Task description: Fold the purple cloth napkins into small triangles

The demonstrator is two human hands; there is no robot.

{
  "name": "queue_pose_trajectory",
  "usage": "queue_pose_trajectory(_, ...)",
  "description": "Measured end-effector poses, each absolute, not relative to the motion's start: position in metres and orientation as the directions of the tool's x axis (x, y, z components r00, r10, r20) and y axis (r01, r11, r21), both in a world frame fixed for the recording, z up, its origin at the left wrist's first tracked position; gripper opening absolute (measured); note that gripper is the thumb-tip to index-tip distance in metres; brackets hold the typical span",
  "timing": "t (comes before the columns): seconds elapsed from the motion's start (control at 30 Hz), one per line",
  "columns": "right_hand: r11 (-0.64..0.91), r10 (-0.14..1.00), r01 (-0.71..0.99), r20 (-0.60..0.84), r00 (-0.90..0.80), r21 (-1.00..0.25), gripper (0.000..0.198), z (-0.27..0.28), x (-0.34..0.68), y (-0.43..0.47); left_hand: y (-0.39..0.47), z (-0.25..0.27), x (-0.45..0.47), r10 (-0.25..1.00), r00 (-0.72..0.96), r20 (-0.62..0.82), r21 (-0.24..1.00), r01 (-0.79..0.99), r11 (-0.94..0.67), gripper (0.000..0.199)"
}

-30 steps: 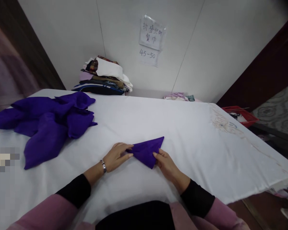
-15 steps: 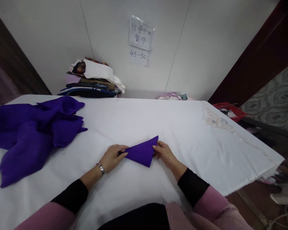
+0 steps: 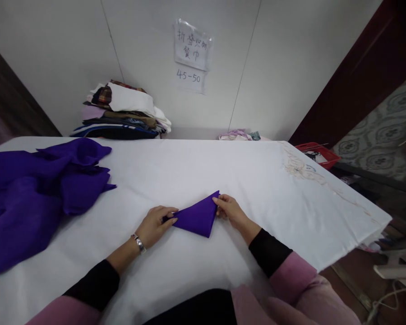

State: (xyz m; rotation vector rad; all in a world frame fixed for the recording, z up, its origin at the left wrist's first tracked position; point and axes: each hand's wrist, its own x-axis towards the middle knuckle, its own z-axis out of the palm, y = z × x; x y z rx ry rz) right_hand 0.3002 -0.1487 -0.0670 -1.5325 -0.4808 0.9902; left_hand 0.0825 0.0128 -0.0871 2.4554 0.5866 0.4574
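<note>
A purple cloth napkin (image 3: 198,217), folded into a triangle, lies flat on the white-covered table (image 3: 196,167) in front of me. My left hand (image 3: 154,226) pinches its left corner between thumb and fingers. My right hand (image 3: 229,211) grips its far right corner, at the top tip of the triangle. Both hands rest low on the tablecloth. A silver watch sits on my left wrist.
A heap of loose purple cloths (image 3: 40,189) covers the table's left side. Against the back wall stand a stack of folded fabrics (image 3: 122,110) and a small bundle (image 3: 240,134). A paper sign (image 3: 191,54) hangs above. A red basket (image 3: 316,154) sits beyond the right edge.
My right hand slid from the napkin's lower right edge up to its far tip. The left hand stayed on the left corner. The view shifted slightly rightward.
</note>
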Motion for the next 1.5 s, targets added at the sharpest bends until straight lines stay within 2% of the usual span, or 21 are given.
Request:
queue_pose_trajectory(0.23, -0.188, 0.797, -0.184, -0.259, 0.546, -0.965, 0.024, -0.079, 0.3, -0.16, 0.012, -0.09, 0.079, 0.525, 0.824, 0.211, 0.616, 0.305, -0.726, 0.03)
queue_pose_trajectory(0.5, -0.18, 0.782, -0.207, -0.267, 0.563, -0.962, 0.024, -0.084, 0.305, -0.169, 0.014, -0.094, 0.082, 0.535, 0.811, 0.238, 0.623, 0.296, -0.725, 0.028)
queue_pose_trajectory(0.8, -0.216, 0.747, 0.063, -0.124, 0.653, -0.974, 0.036, -0.093, 0.323, -0.143, 0.014, -0.096, 0.084, 0.547, 0.792, 0.27, 0.591, 0.312, -0.744, 0.03)
queue_pose_trajectory(0.93, -0.326, 0.743, 0.246, -0.086, 0.664, -0.913, 0.037, -0.096, 0.327, -0.143, 0.015, -0.098, 0.084, 0.563, 0.77, 0.299, 0.583, 0.319, -0.747, 0.03)
queue_pose_trajectory(1.13, -0.44, 0.78, 0.539, -0.007, 0.626, -0.718, 0.04, -0.087, 0.327, -0.144, 0.015, -0.099, 0.084, 0.573, 0.759, 0.309, 0.585, 0.324, -0.744, 0.029)
queue_pose_trajectory(1.5, -0.508, 0.783, 0.628, -0.011, 0.622, -0.589, 0.037, -0.085, 0.325, -0.143, 0.013, -0.1, 0.082, 0.581, 0.745, 0.327, 0.55, 0.351, -0.758, 0.027)
